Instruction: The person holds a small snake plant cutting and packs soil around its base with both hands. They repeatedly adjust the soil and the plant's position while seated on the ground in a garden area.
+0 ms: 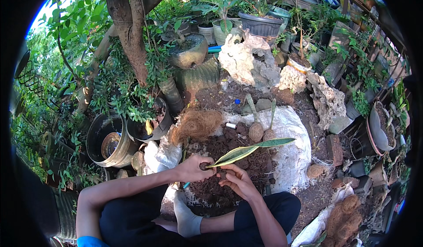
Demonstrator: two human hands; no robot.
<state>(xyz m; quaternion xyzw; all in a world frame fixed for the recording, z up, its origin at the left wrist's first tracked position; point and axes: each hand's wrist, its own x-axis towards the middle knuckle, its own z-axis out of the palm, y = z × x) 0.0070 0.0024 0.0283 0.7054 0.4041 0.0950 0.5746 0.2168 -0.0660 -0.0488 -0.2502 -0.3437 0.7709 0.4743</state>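
My left hand (195, 168) grips the base of a snake plant leaf (246, 152), green with yellow edges, which points off to the right. Dark soil (205, 165) clings around that base, partly hidden by the fingers. Just to the right, my right hand (240, 181) has its fingers bent beneath the leaf, with a small clump of soil (222, 174) at the fingertips. Both hands are above a heap of dark soil (214, 194) on a white woven sack (292, 141). Behind the leaf, two fibre-wrapped root balls (256, 132) each carry an upright leaf.
A mat of brown coconut fibre (198, 124) and a white thread spool (231, 125) lie beyond the soil. A small trowel (268, 177) rests at its right. More fibre (343, 219) sits at lower right. Pots (107, 144) stand left; pale rocks (249, 60) stand behind.
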